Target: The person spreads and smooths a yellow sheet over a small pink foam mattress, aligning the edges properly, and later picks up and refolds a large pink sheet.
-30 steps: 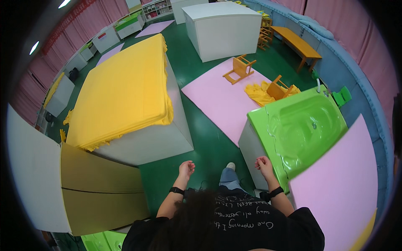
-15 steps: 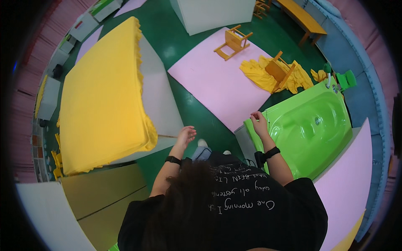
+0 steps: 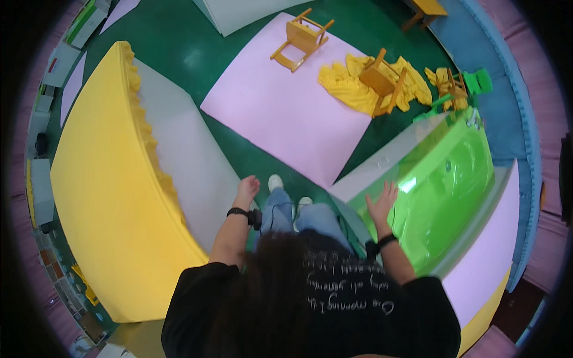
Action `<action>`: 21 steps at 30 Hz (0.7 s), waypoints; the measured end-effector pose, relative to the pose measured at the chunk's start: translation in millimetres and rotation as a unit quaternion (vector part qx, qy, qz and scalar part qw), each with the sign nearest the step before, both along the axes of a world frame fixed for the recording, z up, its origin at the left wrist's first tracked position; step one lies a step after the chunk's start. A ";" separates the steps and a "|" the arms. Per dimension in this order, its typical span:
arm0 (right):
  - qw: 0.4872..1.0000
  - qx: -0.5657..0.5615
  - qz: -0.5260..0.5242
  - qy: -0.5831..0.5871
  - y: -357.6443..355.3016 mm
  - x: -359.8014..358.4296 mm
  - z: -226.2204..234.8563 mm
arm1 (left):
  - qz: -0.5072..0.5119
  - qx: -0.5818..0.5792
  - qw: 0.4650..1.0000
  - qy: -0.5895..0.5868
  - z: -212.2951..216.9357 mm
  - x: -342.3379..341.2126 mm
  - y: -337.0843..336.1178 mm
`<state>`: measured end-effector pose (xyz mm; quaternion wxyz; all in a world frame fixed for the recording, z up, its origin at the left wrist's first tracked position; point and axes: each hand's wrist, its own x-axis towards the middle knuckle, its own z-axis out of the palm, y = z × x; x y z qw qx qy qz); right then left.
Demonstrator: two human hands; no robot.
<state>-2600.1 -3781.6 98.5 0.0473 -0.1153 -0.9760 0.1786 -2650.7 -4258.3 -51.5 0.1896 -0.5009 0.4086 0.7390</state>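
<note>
Though blurry, white lettering [image 3: 353,305] on shirt [image 3: 412,325].

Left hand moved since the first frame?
Yes, forward: the left hand was short of the yellow-covered box's near floor corner in view; now it appears alongside the box's pale side.

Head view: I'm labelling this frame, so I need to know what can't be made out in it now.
In the head view:
- Left hand: it overlaps the box, so touching can't be told.
- Right hand: likewise over the tub.
- Tub's near end: partly hidden by the right forearm.
- Bench: cut off by the top edge.
- Shelf: contents too small and blurred.
</note>
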 end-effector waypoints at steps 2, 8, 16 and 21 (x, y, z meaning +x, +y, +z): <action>0.997 0.066 -0.004 -0.029 -9.0 -2.9 16.4 | -0.031 -0.029 0.999 -0.026 -16.5 -30.6 9.5; 0.993 0.097 -0.007 -0.069 -18.3 -8.1 2.5 | -0.023 -0.093 0.993 -0.065 -171.1 -81.7 -5.3; 0.991 0.091 -0.007 -0.097 -12.5 -14.4 -16.6 | -0.018 -0.086 0.988 -0.130 -405.6 -137.6 50.6; 0.988 0.102 -0.042 -0.107 -11.5 -17.7 -25.9 | -0.078 -0.102 0.965 -0.227 -506.6 -145.8 60.3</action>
